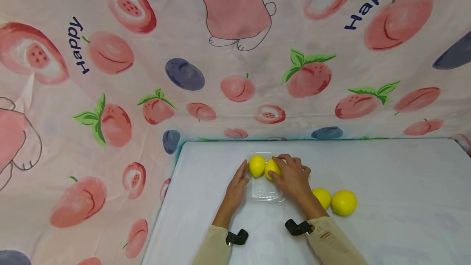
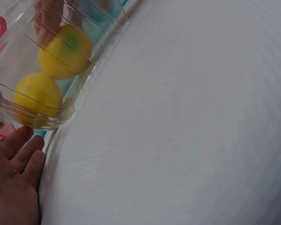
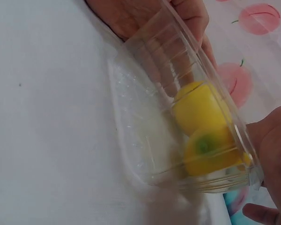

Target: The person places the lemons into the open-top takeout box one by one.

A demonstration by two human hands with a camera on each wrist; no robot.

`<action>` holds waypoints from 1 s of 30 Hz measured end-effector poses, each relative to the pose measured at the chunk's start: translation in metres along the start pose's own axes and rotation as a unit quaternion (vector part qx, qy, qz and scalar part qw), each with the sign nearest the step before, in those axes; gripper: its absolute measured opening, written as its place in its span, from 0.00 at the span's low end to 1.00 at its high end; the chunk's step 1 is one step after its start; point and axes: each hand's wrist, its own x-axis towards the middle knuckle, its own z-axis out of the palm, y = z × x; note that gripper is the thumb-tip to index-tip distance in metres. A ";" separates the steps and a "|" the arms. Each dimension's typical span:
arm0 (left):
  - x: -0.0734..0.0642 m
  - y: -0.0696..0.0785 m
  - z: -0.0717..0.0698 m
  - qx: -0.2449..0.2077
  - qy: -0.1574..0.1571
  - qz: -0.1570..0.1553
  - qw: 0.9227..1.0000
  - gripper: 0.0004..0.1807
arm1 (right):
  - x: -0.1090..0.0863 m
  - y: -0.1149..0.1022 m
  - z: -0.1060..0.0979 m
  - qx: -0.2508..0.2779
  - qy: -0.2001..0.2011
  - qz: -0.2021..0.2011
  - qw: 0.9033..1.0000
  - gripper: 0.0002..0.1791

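Observation:
A clear plastic container (image 1: 265, 194) stands on the table with two yellow lemons at its far end. The left lemon (image 1: 256, 166) lies against the right lemon (image 1: 271, 168). My right hand (image 1: 293, 178) reaches over the container's right wall and grips the right lemon between thumb and fingers. Along the left wall my left hand (image 1: 236, 188) steadies the container, its fingers extended. Through the plastic in the left wrist view, right-hand fingers (image 2: 51, 21) show on the green-tipped lemon (image 2: 65, 51).
Two more lemons sit on the white table (image 1: 401, 216) to the right: one lemon (image 1: 322, 198) partly behind my right forearm, the other lemon (image 1: 344, 203) beside it. A fruit-printed cloth (image 1: 235, 64) rises behind the table's back edge and along its left side.

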 end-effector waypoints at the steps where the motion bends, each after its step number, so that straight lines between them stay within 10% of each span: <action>1: 0.000 0.000 0.000 0.000 0.000 0.000 1.000 0.33 | 0.000 0.000 0.001 0.000 -0.002 0.001 1.000 0.34; 30: 0.000 0.003 0.001 0.023 0.006 -0.014 1.000 0.33 | -0.008 0.001 -0.005 0.034 0.022 -0.020 0.999 0.35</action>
